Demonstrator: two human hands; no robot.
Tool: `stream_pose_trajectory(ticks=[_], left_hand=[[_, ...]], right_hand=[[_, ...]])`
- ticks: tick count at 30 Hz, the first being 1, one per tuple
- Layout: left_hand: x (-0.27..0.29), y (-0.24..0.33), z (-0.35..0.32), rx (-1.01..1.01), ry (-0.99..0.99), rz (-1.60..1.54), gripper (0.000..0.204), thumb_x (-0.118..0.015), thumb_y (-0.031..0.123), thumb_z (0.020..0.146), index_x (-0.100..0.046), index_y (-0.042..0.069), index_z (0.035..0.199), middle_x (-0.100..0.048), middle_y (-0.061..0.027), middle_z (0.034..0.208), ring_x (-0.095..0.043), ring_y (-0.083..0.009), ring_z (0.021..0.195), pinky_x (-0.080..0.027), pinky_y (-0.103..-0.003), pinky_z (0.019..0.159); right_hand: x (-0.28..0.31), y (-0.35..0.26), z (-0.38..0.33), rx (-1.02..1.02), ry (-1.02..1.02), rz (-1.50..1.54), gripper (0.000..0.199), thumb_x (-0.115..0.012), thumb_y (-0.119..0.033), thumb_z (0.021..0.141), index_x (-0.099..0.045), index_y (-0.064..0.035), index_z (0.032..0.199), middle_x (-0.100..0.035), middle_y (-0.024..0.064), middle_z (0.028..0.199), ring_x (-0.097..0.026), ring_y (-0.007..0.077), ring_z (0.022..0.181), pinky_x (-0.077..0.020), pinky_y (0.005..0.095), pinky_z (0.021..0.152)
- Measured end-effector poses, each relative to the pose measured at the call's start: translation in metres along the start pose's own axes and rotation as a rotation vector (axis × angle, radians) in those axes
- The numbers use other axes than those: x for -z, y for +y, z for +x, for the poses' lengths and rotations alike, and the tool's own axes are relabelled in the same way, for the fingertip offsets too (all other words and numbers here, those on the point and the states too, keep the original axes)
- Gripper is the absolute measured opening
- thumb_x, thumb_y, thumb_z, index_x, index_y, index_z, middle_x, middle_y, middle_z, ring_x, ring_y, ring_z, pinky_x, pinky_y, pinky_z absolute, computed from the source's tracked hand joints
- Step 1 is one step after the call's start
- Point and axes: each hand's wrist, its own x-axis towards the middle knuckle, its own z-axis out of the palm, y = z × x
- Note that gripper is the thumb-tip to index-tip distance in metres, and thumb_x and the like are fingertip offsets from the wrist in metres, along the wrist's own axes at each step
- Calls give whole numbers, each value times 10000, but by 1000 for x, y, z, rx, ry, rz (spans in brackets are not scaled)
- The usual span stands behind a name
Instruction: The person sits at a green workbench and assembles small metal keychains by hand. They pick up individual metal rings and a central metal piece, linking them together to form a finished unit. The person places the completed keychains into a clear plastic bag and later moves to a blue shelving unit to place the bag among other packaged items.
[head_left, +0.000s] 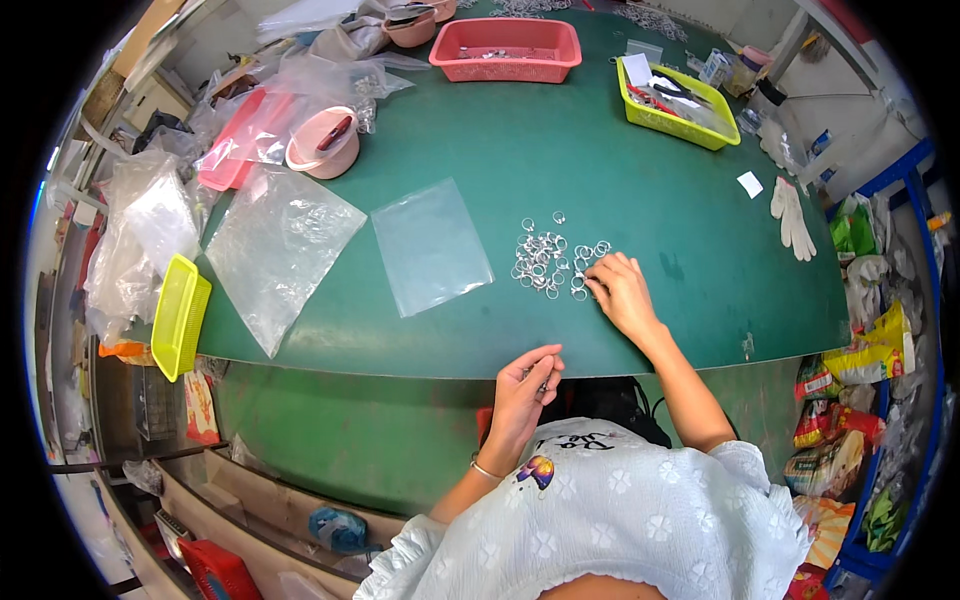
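While the right hand (622, 292) is pressing fingers onto the heap of small metal rings (550, 262) on the green worktop (600, 180), the left hand (527, 390) is pinching a few rings at the edge; most are lying unsorted, clear bag (430, 245) lying flat.

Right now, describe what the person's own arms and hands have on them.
Both forearms are bare, and so are the hands. The left hand has a thin silver bangle at the wrist. The right hand wears nothing. Short white ruffled sleeves with a flower pattern end above the elbows.
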Motion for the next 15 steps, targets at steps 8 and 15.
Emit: stream_pose_trajectory(ticks=[8, 15], left_hand=[[-13, -6, -3, -17, -12, 77, 229, -544, 76, 870, -566, -32, 1070, -555, -45, 818, -430, -57, 605, -318, -177, 458], [-35, 2, -1, -181, 10, 146, 266, -569, 68, 855, -544, -26, 1103, -558, -58, 825, -442, -49, 599, -337, -179, 463]], right_hand=[[14, -7, -15, -331, 152, 638, 84, -639, -69, 762, -626, -16, 825, -609, 36, 784, -531, 152, 726, -422, 285, 676], [42, -57, -44, -257, 70, 869, 73, -618, -45, 779, -607, 6, 830, -597, 24, 779, -507, 95, 732, -397, 235, 660]])
